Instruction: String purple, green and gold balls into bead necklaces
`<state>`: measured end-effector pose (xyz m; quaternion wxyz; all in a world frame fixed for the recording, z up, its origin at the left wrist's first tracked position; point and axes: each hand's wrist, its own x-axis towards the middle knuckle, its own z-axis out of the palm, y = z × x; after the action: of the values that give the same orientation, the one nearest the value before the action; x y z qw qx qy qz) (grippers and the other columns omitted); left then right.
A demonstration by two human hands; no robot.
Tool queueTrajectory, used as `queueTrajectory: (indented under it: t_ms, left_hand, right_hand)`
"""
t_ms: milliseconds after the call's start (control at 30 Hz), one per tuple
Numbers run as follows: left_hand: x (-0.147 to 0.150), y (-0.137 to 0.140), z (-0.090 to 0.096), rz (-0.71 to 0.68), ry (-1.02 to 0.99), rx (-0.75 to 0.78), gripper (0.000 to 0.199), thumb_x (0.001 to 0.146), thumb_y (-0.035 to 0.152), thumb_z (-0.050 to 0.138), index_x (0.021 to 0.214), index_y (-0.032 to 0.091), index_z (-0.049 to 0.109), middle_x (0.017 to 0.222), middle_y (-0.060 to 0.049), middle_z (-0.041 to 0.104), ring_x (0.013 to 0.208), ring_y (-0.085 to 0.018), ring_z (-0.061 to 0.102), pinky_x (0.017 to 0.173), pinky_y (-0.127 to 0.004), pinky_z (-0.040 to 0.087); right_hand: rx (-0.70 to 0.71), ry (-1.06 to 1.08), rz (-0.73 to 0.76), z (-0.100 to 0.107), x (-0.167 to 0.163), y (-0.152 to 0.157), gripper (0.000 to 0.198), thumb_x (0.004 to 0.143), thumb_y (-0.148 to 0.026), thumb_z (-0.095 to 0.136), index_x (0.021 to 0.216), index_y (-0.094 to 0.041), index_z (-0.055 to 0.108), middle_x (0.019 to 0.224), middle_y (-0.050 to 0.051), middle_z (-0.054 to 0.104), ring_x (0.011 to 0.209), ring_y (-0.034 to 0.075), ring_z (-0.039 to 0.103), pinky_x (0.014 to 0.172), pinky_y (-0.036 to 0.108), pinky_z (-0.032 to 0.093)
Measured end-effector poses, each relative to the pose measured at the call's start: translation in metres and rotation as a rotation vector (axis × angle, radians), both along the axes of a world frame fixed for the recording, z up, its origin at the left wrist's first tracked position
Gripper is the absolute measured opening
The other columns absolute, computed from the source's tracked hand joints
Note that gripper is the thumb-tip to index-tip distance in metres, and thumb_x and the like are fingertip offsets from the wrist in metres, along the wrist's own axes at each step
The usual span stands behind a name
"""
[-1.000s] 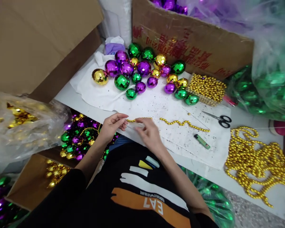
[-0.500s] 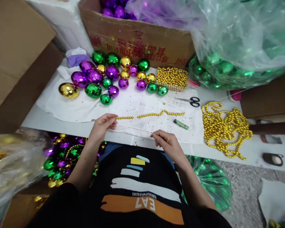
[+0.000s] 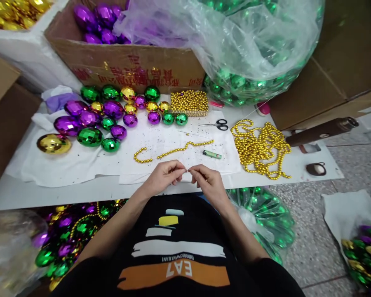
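Observation:
My left hand [image 3: 164, 176] and my right hand [image 3: 207, 180] meet low over the table's front edge, fingertips almost touching. Each is closed in a pinch on a thin thread, which barely shows between them. Just beyond my left hand, a short curved string of gold beads [image 3: 139, 158] lies on the white cloth [image 3: 170, 142]. A longer wavy gold bead string [image 3: 185, 147] stretches to the right behind my hands. A green lighter [image 3: 212, 154] rests beyond my right hand, and black-handled scissors [image 3: 219, 124] lie farther back, near a thin needle [image 3: 194, 135].
Purple, green and gold faceted balls [image 3: 89, 136] cover the cloth's left. A tray of loose gold beads [image 3: 189, 102] sits behind. Coiled gold bead chain [image 3: 256, 148] and a dark bottle [image 3: 321, 131] are right. A cardboard box [image 3: 126, 62] and bagged green balls [image 3: 241, 88] stand at the back.
My hands have come together from wide apart. The short gold bead string has left my left hand's fingers and now lies curved on the cloth. The view has shifted right.

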<state>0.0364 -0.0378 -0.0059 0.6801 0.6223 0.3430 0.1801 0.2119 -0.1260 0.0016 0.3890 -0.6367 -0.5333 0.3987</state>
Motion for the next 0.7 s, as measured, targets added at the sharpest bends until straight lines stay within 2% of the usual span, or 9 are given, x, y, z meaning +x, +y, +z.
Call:
queueTrajectory:
  t_ms: [67,133,200,267,367,433,533,600,700]
  left_hand:
    - [0.002,-0.002,-0.001,0.024,0.013,-0.016,0.023,0.088,0.037,0.061,0.085,0.015,0.065,0.066,0.002,0.058,0.057,-0.009,0.053,0.055,-0.021,0.045]
    - [0.004,-0.005,0.001,0.045,0.024,0.005,0.022,0.087,0.037,0.061,0.083,0.015,0.064,0.065,0.003,0.057,0.057,-0.008,0.051,0.054,-0.021,0.042]
    - [0.005,-0.008,0.005,0.049,0.051,0.063,0.022,0.087,0.036,0.061,0.081,0.015,0.065,0.064,0.002,0.057,0.058,-0.008,0.05,0.055,-0.021,0.04]
    - [0.006,-0.01,0.008,0.047,0.086,0.123,0.022,0.087,0.035,0.061,0.079,0.015,0.066,0.064,0.002,0.057,0.059,-0.008,0.048,0.056,-0.021,0.038]
    - [0.007,-0.011,0.009,0.072,0.081,0.124,0.02,0.086,0.034,0.063,0.079,0.015,0.067,0.067,0.002,0.058,0.059,-0.008,0.047,0.056,-0.021,0.037]
    - [0.009,-0.013,0.006,0.114,0.01,0.009,0.02,0.085,0.035,0.066,0.091,0.016,0.067,0.072,0.002,0.06,0.056,-0.007,0.046,0.052,-0.02,0.036]
    - [0.017,-0.016,0.001,0.095,-0.136,-0.298,0.036,0.086,0.044,0.065,0.112,0.019,0.064,0.071,0.003,0.058,0.044,-0.005,0.039,0.04,-0.019,0.024]
    - [0.022,-0.019,-0.003,0.032,-0.188,-0.456,0.037,0.087,0.048,0.065,0.107,0.017,0.065,0.063,0.005,0.053,0.039,-0.003,0.033,0.038,-0.02,0.015]
    - [0.029,-0.02,-0.01,0.045,-0.202,-0.533,0.034,0.084,0.047,0.07,0.088,0.014,0.065,0.055,0.007,0.045,0.039,-0.002,0.03,0.04,-0.019,0.013]
  right_hand:
    - [0.034,-0.119,0.002,0.002,0.006,-0.002,0.021,0.095,-0.035,0.057,0.102,-0.021,0.071,0.088,0.005,0.067,0.079,0.016,0.061,0.067,0.028,0.047]
    - [0.081,-0.229,0.02,0.005,0.01,-0.001,0.021,0.093,-0.034,0.061,0.108,-0.022,0.071,0.108,0.008,0.066,0.097,0.021,0.061,0.073,0.031,0.049]
    - [0.132,-0.285,0.032,0.008,0.012,0.001,0.022,0.094,-0.034,0.061,0.112,-0.023,0.07,0.117,0.009,0.063,0.109,0.023,0.057,0.079,0.034,0.05]
    - [0.18,-0.309,0.046,0.009,0.012,0.005,0.016,0.096,-0.03,0.059,0.104,-0.023,0.07,0.114,0.008,0.064,0.11,0.023,0.056,0.084,0.036,0.049]
    - [0.234,-0.325,0.077,0.009,0.008,0.01,0.014,0.096,-0.023,0.058,0.085,-0.021,0.066,0.097,0.005,0.065,0.096,0.021,0.057,0.083,0.036,0.047]
    - [0.275,-0.343,0.067,0.01,0.005,0.01,0.015,0.096,-0.022,0.057,0.082,-0.021,0.062,0.091,0.004,0.064,0.091,0.02,0.056,0.082,0.035,0.046]
    - [0.363,-0.47,0.026,0.014,0.002,0.005,0.015,0.098,-0.02,0.053,0.086,-0.02,0.063,0.093,0.006,0.063,0.092,0.02,0.055,0.08,0.034,0.046]
    - [0.407,-0.62,-0.008,0.015,0.005,0.001,0.017,0.098,-0.017,0.05,0.087,-0.02,0.063,0.095,0.008,0.062,0.092,0.021,0.053,0.078,0.034,0.046]
    - [0.443,-0.776,-0.087,0.009,0.016,-0.005,0.019,0.097,-0.014,0.048,0.085,-0.019,0.063,0.096,0.009,0.061,0.092,0.021,0.052,0.078,0.035,0.045]
